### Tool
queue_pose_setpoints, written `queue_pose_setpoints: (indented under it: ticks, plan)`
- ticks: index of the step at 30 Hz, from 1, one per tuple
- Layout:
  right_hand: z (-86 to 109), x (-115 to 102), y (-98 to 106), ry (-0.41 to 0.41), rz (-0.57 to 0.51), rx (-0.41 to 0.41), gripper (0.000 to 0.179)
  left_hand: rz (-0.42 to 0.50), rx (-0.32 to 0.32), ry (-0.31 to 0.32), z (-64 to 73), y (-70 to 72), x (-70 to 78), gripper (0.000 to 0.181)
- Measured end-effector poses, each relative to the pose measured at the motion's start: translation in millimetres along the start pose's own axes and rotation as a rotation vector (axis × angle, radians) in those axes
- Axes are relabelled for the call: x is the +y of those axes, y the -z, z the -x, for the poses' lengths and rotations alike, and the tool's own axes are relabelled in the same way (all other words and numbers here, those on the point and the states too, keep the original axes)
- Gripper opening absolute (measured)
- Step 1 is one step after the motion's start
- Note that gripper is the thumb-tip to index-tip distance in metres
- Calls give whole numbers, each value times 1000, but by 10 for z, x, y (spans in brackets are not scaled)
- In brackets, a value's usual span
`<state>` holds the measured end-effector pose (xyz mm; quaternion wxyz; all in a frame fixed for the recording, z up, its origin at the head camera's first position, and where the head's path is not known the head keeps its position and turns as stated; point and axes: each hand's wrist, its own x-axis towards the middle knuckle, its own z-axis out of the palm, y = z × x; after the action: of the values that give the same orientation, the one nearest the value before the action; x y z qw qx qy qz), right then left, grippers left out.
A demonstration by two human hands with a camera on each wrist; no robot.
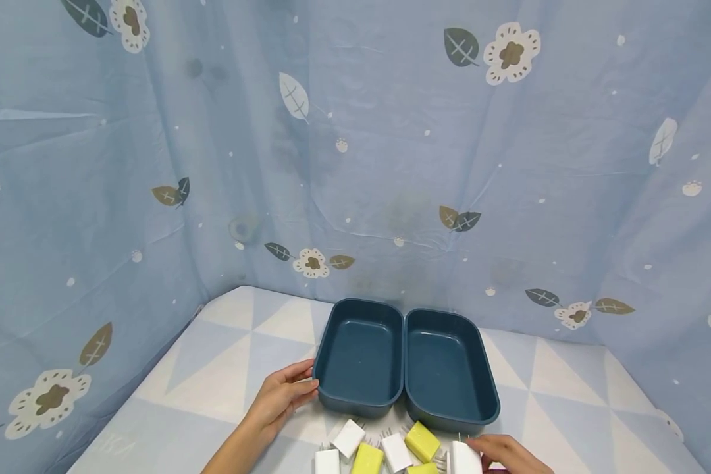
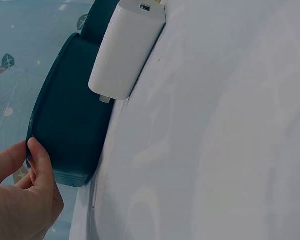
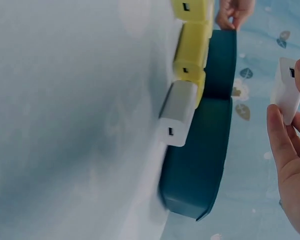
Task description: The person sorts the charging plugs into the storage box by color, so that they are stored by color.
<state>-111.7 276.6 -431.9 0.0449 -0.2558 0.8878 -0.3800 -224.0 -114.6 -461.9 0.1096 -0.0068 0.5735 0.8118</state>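
Note:
Two dark blue-green rectangular tubs stand side by side on the table, the left tub [image 1: 360,355] and the right tub [image 1: 449,368], both with bare floors. My left hand [image 1: 281,398] pinches the left tub's near-left rim between thumb and fingers, as the left wrist view also shows. In my right hand [image 3: 295,170], a white charger plug [image 3: 285,90] is held between thumb and fingers, raised above the table. From the head view, this hand is at the bottom edge, just in front of the right tub, the plug's prongs pointing away.
Several white and yellow charger plugs lie in front of the tubs, among them a white plug [image 1: 348,438], a yellow plug [image 1: 422,442] and another yellow plug [image 1: 367,459]. A patterned cloth [image 1: 213,375] covers the table. Blue flowered curtain [image 1: 379,164] hangs behind and at both sides.

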Motion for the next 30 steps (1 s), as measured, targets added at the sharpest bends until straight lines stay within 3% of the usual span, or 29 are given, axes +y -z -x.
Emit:
queue_pose_setpoints:
  ticks: [3,5,6,8,12,15,22,25,30]
  plan:
    - [-35,-53,-76,65,6,192,50,-3,-5,-2,7,-4,4,58]
    - [-58,-81,-120,152,23,286,50,2,-7,-4,4,-7,2,58]
    - [-72,-104,-136,155,29,320,50,5,-7,-8,1,-9,-1,57]
    - [-113,-178,-145,123,9,357,49,10,-8,-14,-7,-12,-7,57]
    - [-215,-368,-148,-32,-45,422,48,19,-7,-19,-14,-19,-12,57]
    - [-289,-410,-169,-22,-64,480,50,22,-9,-17,-5,-20,-11,56]
    - [-419,-352,-176,113,-104,469,50,23,-15,-17,-3,-24,-28,57]
    - [-485,-350,-169,111,-109,455,51,22,-16,-18,-7,-22,-36,57]
    - [-645,-388,-173,20,-152,442,51,20,-12,-26,-9,-14,-42,57]
